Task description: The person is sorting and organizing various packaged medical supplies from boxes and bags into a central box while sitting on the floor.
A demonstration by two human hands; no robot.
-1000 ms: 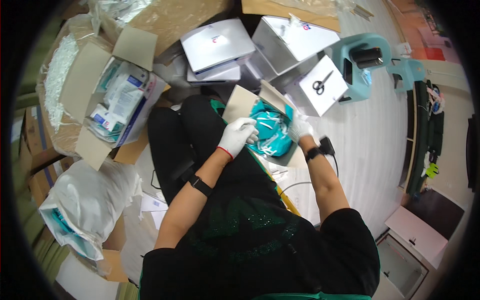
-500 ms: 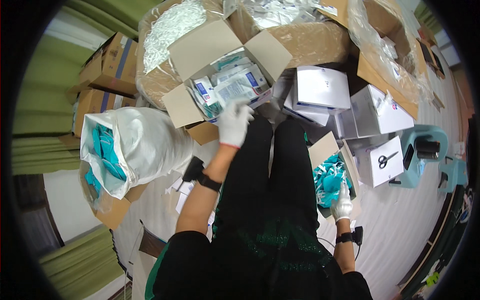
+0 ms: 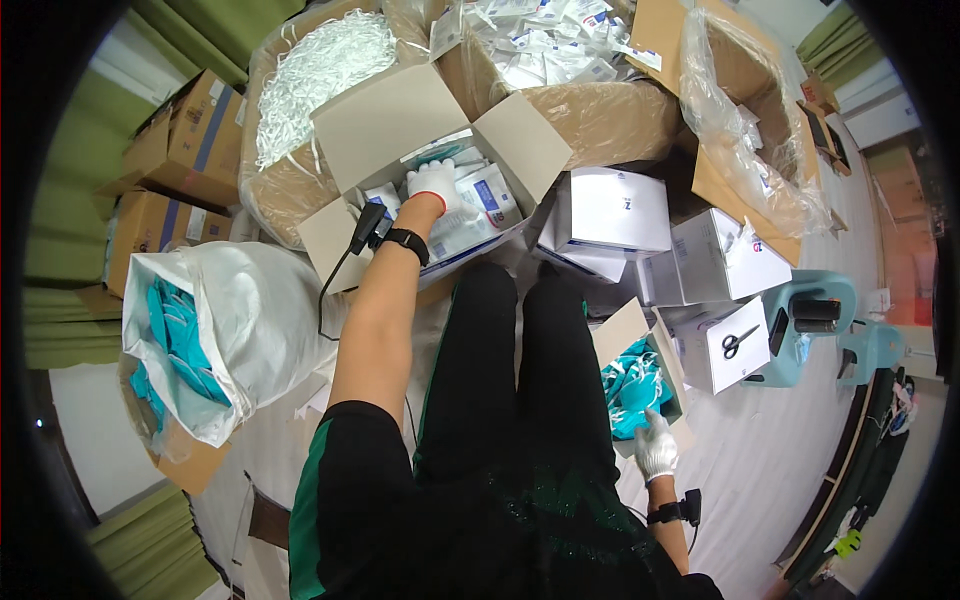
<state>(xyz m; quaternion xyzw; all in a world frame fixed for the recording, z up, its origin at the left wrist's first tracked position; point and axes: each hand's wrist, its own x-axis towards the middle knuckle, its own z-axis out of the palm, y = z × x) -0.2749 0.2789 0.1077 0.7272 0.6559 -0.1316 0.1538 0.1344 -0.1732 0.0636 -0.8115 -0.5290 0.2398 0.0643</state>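
My left hand [image 3: 436, 187], in a white knit glove, lies over white printed packets [image 3: 486, 198] inside an open cardboard box [image 3: 388, 112] ahead of my knees. Its fingers are spread on top of the packets. At my right side my right hand [image 3: 656, 450], gloved too, is at the near edge of a smaller open box [image 3: 668, 352] full of teal face masks [image 3: 622, 372] with white straps. Its fingers close on the edge of a teal mask [image 3: 634, 396]; the fingertips show only in part.
A white sack [image 3: 268, 318] of teal masks stands at left, before stacked cartons [image 3: 190, 140]. Large plastic-lined boxes at the back hold white straps [image 3: 325, 80] and white packets [image 3: 560, 45]. White boxes [image 3: 612, 212] stand at right; scissors [image 3: 738, 342] lie on one, beside a blue stool [image 3: 835, 290].
My left hand has moved forward from the box's near edge onto the packets inside. The whole view has shifted a little. My right hand stays at the mask box.
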